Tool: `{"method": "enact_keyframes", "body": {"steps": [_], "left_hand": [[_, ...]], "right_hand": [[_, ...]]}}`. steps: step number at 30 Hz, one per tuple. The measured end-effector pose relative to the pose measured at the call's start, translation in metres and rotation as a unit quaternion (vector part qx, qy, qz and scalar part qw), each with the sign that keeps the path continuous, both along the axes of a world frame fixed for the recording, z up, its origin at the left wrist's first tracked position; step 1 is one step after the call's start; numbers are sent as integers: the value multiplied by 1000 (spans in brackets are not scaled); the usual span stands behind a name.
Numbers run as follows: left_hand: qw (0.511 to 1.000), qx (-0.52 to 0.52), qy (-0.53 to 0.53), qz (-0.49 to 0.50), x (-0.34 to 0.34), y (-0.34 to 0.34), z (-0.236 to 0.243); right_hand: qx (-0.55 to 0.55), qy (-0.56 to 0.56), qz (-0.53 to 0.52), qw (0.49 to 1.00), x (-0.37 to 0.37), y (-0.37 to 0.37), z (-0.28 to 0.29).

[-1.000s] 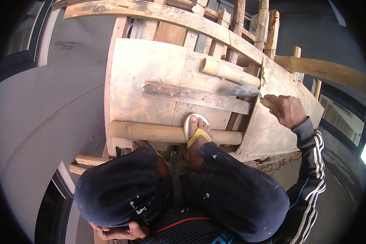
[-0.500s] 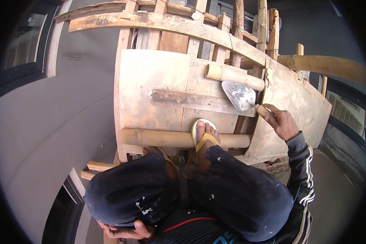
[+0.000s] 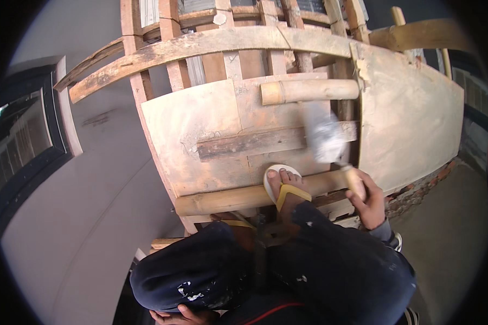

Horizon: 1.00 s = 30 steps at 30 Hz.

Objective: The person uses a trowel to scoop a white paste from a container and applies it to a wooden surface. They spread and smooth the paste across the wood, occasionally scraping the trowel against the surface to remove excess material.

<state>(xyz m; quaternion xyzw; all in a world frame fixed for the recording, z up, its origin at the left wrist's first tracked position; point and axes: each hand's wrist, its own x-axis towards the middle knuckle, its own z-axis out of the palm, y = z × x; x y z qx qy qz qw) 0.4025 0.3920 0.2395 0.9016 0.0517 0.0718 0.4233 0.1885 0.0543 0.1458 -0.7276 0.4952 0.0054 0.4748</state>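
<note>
My right hand (image 3: pixel 370 199) grips the wooden handle of a trowel (image 3: pixel 326 138). Its pointed metal blade, whitish with dried stuff and smeared by motion, hovers over the right end of a dark-stained plank (image 3: pixel 255 142). Beyond the blade a short bamboo piece (image 3: pixel 309 91) lies across the boards. A longer bamboo pole (image 3: pixel 222 200) runs under my right foot, which wears a white and yellow flip-flop (image 3: pixel 295 193). My left hand (image 3: pixel 181 315) rests against my left knee at the lower edge, its thumb apart from the fingers and nothing seen in it.
Plywood sheets (image 3: pixel 192 116) form the platform, with another large sheet (image 3: pixel 406 114) to the right. A lattice of wooden slats (image 3: pixel 173 43) rises at the far side. A grey wall (image 3: pixel 92 184) and window (image 3: pixel 24 141) stand left. Broken brick edging (image 3: pixel 428 181) shows at right.
The view has turned and shifted. My right hand has come nearer to my right knee with the trowel, whose blade now blurs. My left hand stays at the knee.
</note>
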Motion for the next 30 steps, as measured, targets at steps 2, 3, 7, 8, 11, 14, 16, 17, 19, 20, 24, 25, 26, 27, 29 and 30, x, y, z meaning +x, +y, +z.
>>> {"method": "enact_keyframes", "body": {"steps": [2,3,7,8,11,14,16,17,19,20,24,25,26,27,29,30], "left_hand": [[1000,0,0,18,2,2,-7],[1000,14,2,20,5,1,-7],[997,73,-3,14,14,12,-20],[997,73,10,21,16,12,-23],[996,69,42,37,22,15,-33],[996,50,52,61,33,20,-44],[993,55,59,89,39,22,-52],[992,59,60,97,39,23,-55],[989,50,72,119,43,25,-64],[988,43,78,128,45,26,-68],[980,9,99,173,52,34,-79],[978,2,101,181,54,33,-81],[976,-5,103,191,55,33,-82],[974,-11,104,202,56,33,-83],[968,-29,129,212,71,35,-96],[963,-39,132,231,73,44,-96]], "right_hand": [[65,26,-233,970,-16,23,1],[64,2,-310,948,-19,31,2],[9,-87,-426,900,-40,51,-8],[10,-76,-422,903,-36,48,-6],[20,-22,-339,940,-60,42,-2],[-154,110,-94,977,-119,35,-1],[-69,122,-165,976,-137,41,1],[-30,117,-212,970,-130,44,3],[-74,137,-227,961,-129,48,5],[-72,140,-227,961,-127,46,6],[-91,153,-154,972,-110,32,7],[-98,155,-120,976,-105,26,7],[-116,179,-33,976,-101,17,6],[-120,181,18,976,-95,9,7],[-123,203,74,969,-82,6,14],[-119,204,97,967,-77,3,14]]}}
